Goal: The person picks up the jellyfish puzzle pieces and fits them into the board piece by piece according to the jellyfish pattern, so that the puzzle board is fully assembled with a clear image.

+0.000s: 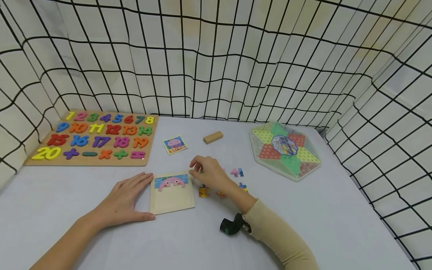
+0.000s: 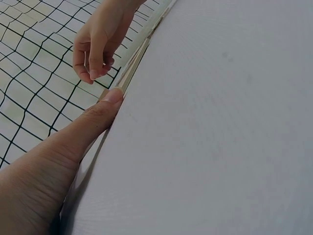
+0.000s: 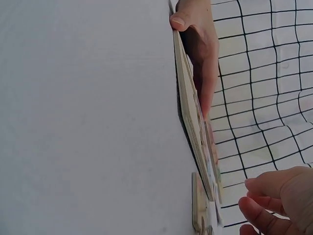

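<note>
Between the two hands, on the white table [image 1: 168,243], lies the wooden puzzle tray [image 1: 173,200], pink-and-blue pieces [image 1: 171,181] along its twelve o'clock side. At nine o'clock the left hand [image 1: 125,202] touches its edge, thumb and fingers spread apart. At two o'clock the right hand [image 1: 212,174] hovers beside the corner, fingers loosely bent, thumb and fingertips apart. Loose puzzle pieces [image 1: 203,192] lie toward three; farther out, a picture card [image 1: 174,144] at twelve, a number board [image 1: 98,149] at ten.
</note>
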The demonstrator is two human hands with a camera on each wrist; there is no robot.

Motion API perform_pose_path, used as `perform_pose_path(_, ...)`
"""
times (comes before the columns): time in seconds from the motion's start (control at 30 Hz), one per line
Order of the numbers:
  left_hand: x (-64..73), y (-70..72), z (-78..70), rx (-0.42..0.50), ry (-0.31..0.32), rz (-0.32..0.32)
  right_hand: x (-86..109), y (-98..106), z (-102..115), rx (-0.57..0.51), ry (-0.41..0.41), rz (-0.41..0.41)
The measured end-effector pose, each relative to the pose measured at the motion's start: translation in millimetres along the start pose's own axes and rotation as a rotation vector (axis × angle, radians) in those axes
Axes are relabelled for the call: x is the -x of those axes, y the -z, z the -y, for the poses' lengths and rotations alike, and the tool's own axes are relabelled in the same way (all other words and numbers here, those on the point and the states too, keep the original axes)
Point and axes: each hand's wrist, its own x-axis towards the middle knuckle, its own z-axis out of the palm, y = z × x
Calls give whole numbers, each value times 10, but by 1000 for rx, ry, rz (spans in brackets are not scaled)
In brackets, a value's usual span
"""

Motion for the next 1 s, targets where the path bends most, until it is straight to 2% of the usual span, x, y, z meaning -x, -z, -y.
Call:
perform_pose_path(0.43,-12,21,-8,-3,-1,13,78,111,-162,54,-53,15)
perform_pose_path(0.67,-17,15,-12,-6,-7,7,100,159,-283,105,-46,16)
perform_pose_path(0.83,-18,8,-2,-2,3,14,109,208,-364,164,-40,68)
perform_pose_path(1.0,-18,7,-8,-3,10,23,126,224,-408,192,-80,129)
